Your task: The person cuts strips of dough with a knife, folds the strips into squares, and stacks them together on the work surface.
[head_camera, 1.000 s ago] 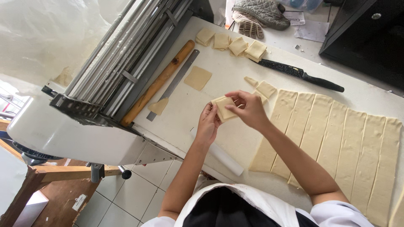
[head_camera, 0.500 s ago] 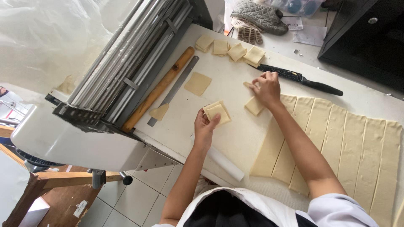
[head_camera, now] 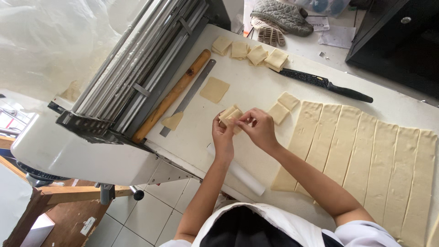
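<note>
Over the white counter (head_camera: 256, 87), seen from the head camera, both hands meet on a small stack of dough squares (head_camera: 230, 114) lifted just above the surface. Left hand (head_camera: 223, 136) cups the stack from below, its grip closed on the near edge; right hand (head_camera: 259, 128) pinches the top square at its right side with thumb and fingertips. Just right of the hands lie two loose dough squares (head_camera: 283, 106), touching the first of the long dough strips (head_camera: 361, 160) that lie side by side across the counter. A thin flat square (head_camera: 215, 89) lies near a metal ruler (head_camera: 188, 97) and a wooden rolling pin (head_camera: 171, 97), which rests against the dough sheeter (head_camera: 137, 59). Folded dough pieces (head_camera: 249, 52) sit in a row at the far edge, a black knife (head_camera: 327, 84) close by. A white plastic roll (head_camera: 238, 171) lies at the near edge.
</note>
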